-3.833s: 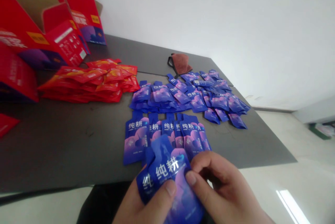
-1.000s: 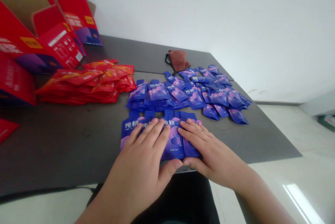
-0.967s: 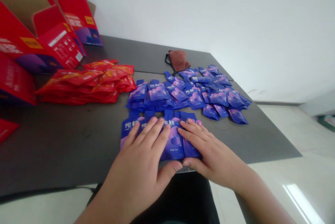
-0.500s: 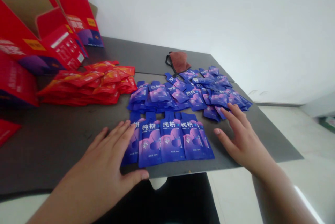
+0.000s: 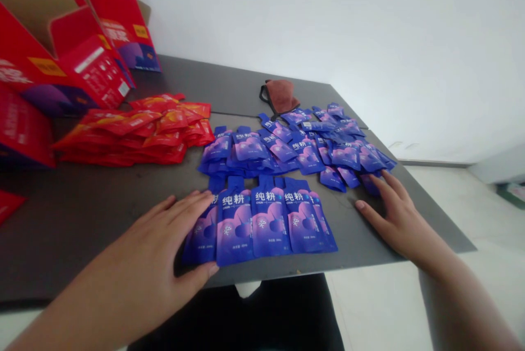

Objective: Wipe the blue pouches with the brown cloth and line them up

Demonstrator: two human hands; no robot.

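Note:
A row of blue-purple pouches [image 5: 266, 220] lies overlapped near the front edge of the dark table [image 5: 102, 214]. My left hand [image 5: 164, 247] rests flat and open against the row's left end, fingers on the leftmost pouch, thumb at its lower edge. My right hand [image 5: 394, 214] lies open on the table to the right of the row, its fingertips touching a pouch at the near edge of the loose heap of blue pouches [image 5: 303, 143] behind. Neither hand holds anything.
A pile of red pouches [image 5: 139, 127] lies at the left rear. Open red cartons [image 5: 61, 50] stand in the far left corner. A brown cloth mask [image 5: 281, 97] sits behind the blue heap. The table's right edge drops to a pale floor.
Both hands held pouches 3.8 s ago, then pressed them flat onto the row. Since then they have slid apart: the left to the row's left end, the right out toward the loose heap.

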